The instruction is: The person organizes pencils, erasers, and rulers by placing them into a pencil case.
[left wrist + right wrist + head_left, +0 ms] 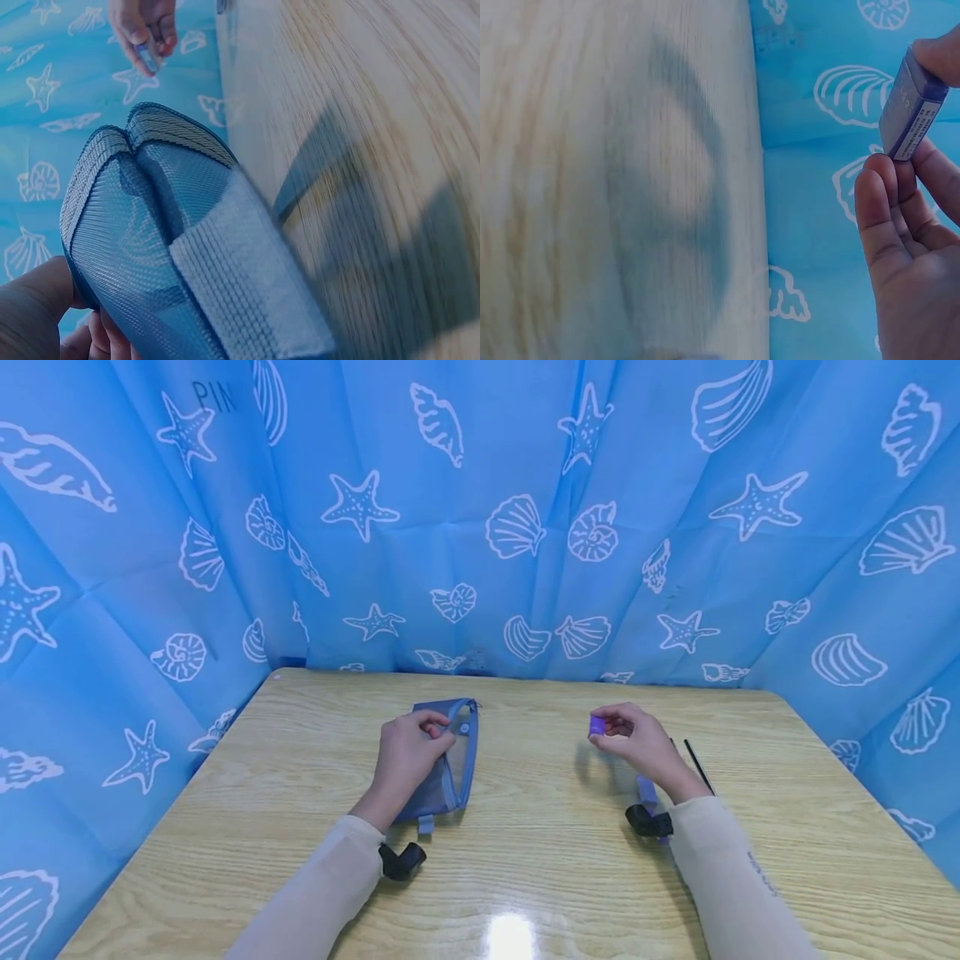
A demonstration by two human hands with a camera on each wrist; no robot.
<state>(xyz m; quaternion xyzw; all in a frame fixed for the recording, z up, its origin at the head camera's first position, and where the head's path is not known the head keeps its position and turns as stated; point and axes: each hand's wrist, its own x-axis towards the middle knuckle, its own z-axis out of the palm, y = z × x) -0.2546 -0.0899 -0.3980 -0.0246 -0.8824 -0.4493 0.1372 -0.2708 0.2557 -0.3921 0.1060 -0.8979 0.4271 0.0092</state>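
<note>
My left hand (411, 756) pinches the edge of a blue mesh zip pouch (471, 768), whose mouth gapes open to the right. In the left wrist view the mesh pouch (120, 225) stands tilted, with thumb and fingers gripping its side. To the right, my right hand (637, 743) holds a small purple eraser (597, 726) above the table, pinched between thumb and fingertips. A printed white label runs along one narrow side of the eraser (911, 112) in the right wrist view.
A thin black stick like a pencil (697, 764) lies beside the right wrist. A purple item (647, 789), partly hidden by that wrist, lies on the wooden table (540, 843). A blue shell-print curtain (480, 527) hangs behind the table's far edge.
</note>
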